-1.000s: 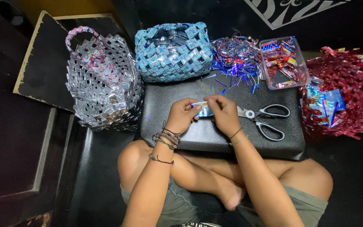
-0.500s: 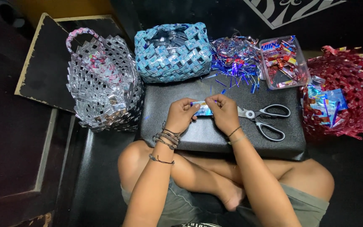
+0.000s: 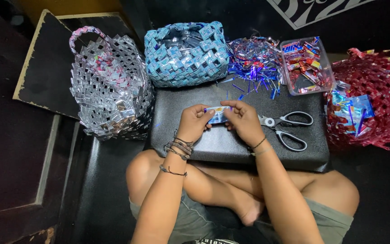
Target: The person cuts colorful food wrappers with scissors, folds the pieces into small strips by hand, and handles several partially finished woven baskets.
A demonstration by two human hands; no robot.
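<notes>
pinching, seemingly, wrapper strip point(image 3: 216, 114) between both hands' fingertips point(image 3: 209, 110)

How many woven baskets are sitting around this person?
3: a silver basket at the left, a blue basket behind the hands, and a red basket at the right edge, partly cut off. Others may lie outside the view.

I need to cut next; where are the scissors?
In the head view, the scissors lie on the black pad, just beside the right hand.
</notes>
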